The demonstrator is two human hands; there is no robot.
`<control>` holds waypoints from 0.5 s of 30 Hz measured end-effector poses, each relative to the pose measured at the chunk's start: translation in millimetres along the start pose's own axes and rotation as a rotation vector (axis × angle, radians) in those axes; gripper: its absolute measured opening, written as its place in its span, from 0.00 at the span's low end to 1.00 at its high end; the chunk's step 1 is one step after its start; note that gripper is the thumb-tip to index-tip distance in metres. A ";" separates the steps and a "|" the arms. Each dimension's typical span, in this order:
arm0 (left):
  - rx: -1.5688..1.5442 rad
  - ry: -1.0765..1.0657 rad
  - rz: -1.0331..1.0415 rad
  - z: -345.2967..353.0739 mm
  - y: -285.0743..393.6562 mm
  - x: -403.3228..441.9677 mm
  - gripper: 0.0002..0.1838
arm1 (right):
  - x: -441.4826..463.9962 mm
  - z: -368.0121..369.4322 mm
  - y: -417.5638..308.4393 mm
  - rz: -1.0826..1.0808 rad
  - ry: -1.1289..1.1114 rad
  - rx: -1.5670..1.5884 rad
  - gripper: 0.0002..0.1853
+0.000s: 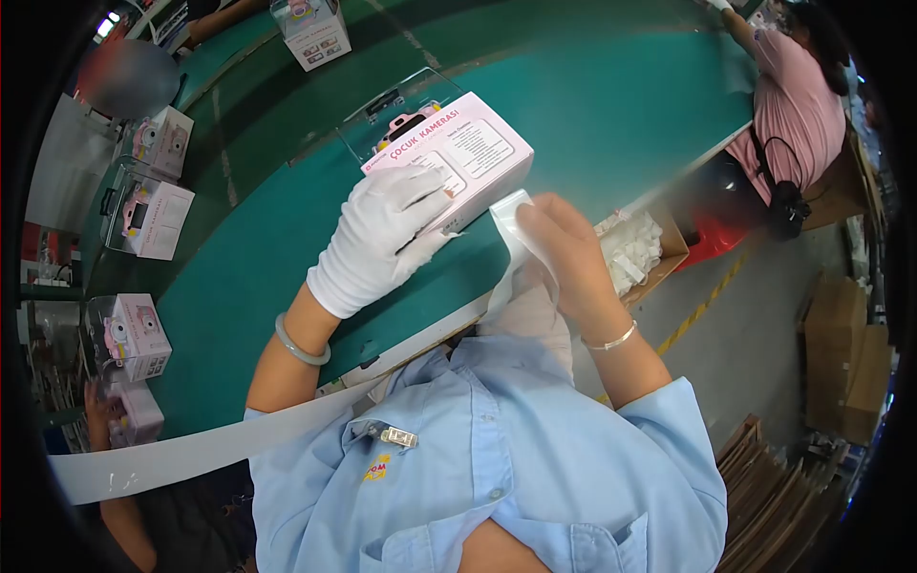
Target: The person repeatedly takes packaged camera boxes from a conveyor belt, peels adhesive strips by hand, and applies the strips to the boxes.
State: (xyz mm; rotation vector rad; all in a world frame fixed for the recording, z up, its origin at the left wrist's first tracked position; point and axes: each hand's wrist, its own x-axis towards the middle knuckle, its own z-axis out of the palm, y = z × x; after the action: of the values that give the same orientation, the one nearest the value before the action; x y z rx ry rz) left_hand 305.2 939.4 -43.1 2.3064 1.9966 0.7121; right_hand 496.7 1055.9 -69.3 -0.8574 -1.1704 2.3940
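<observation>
Left hand (pixel 387 224): gloved, open, fingers spread over the box face.
Box (pixel 492 160): on green table (pixel 611 105).
Strip (pixel 515 224): whitish, beside box corner.
Right hand (pixel 573 253): bare, closed, pinching strip.
Carton (pixel 674 241): holds white pieces.

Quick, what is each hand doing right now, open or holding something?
Left hand: gloved, open, laid across the face and edge of the boxed camera.
Right hand: bare, closed, pinching a pale strip.
</observation>
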 end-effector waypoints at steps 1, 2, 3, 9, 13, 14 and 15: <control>-0.007 0.024 -0.008 1.0 -0.6 -2.6 0.18 | 2.8 2.6 -1.1 0.005 0.007 -0.019 0.11; -0.012 0.050 -0.015 1.3 -2.0 -4.6 0.17 | 5.0 5.6 -2.6 0.004 0.009 -0.024 0.11; -0.014 0.052 -0.016 2.0 -3.0 -4.2 0.17 | 7.1 7.3 -4.9 0.021 0.002 -0.037 0.10; -0.148 0.121 -0.028 4.5 -9.8 5.6 0.14 | 22.2 7.7 -2.5 0.048 -0.010 -0.096 0.10; 0.018 0.015 -0.095 0.5 6.2 32.4 0.12 | 29.9 -1.1 5.6 0.093 0.003 -0.081 0.10; 0.107 -0.106 -0.131 1.6 6.7 36.2 0.12 | 30.3 -2.8 6.8 0.098 0.006 -0.078 0.10; 0.105 -0.111 -0.131 4.1 5.9 37.0 0.12 | 30.7 -4.5 7.4 0.102 0.014 -0.086 0.10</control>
State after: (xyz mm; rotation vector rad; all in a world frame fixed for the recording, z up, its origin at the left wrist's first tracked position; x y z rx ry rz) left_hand 315.2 974.3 -32.9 2.1887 2.1579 0.4724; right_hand 476.0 1070.5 -88.6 -0.9822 -1.2609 2.4283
